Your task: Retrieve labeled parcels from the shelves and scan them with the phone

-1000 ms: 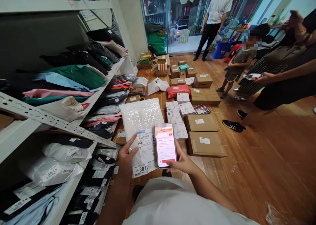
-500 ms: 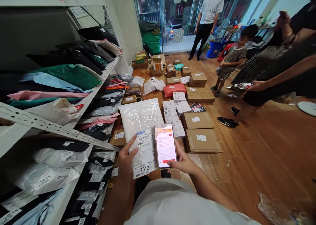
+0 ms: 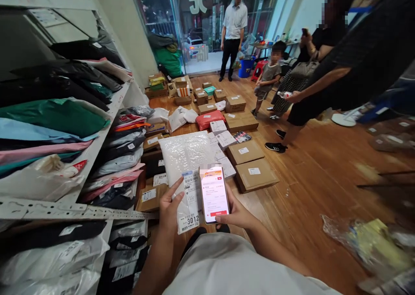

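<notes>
A white bubble mailer (image 3: 185, 150) hangs in front of me, gripped at its left edge by my left hand (image 3: 169, 206), the thumb and forefinger lying along its shipping label (image 3: 192, 195). The number 3012 stands at the label's lower end. My right hand (image 3: 238, 210) is wrapped round a lit phone (image 3: 212, 195), thumb over the lower part of the screen near a red button. The phone overlaps the mailer's right side and hides part of it.
Shelves (image 3: 110, 109) full of bagged parcels rise on the left. Cardboard boxes (image 3: 257, 174) and a red parcel (image 3: 210, 119) lie on the wooden floor ahead. Several people stand beyond, one in a white shirt (image 3: 235, 20) by the glass doors. Crumpled plastic (image 3: 372, 243) lies at lower right.
My view has turned to the right, so the shelves, boxes and people appear further left. Both hands keep their hold on the mailer and the phone.
</notes>
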Motion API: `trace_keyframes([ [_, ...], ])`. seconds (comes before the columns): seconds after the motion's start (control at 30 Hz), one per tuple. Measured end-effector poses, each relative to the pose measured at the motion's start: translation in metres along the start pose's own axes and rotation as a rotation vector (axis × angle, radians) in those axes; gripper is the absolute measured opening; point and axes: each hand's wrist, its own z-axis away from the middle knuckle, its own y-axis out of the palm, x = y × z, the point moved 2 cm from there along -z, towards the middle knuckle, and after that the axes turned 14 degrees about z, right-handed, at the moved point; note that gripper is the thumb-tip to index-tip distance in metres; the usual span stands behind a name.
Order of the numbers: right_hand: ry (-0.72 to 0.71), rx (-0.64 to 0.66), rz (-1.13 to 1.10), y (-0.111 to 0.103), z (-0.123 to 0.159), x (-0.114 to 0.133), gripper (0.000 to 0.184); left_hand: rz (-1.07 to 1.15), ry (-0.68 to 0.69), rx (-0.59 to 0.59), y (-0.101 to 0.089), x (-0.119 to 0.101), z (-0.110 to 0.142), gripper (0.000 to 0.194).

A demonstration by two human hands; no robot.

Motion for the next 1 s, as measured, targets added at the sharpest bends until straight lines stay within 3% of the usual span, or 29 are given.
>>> trace_keyframes([
  [0.13,-0.059,-0.097,0.008,0.039,-0.016,-0.004,0.098,-0.081,-0.011,0.201,-0.002,-0.005,-0.025,0.045],
  [0.23,-0.090,-0.231,0.029,0.061,-0.025,-0.013,0.091,-0.169,-0.097,0.322,0.006,-0.003,-0.037,0.043],
  [0.43,-0.133,-0.573,0.128,0.078,-0.023,-0.029,0.091,-0.331,-0.361,0.458,0.028,0.020,-0.045,0.047],
  [0.6,-0.182,-0.814,0.156,0.071,-0.001,-0.040,0.094,-0.319,-0.508,0.587,0.058,0.052,-0.035,0.048],
  [0.77,-0.157,-0.975,0.155,0.053,0.033,-0.045,0.099,-0.373,-0.581,0.690,0.093,0.086,-0.018,0.047],
  [1.0,-0.174,-1.126,0.069,0.000,0.094,-0.048,0.097,-0.337,-0.736,0.867,0.156,0.151,0.009,0.044],
])
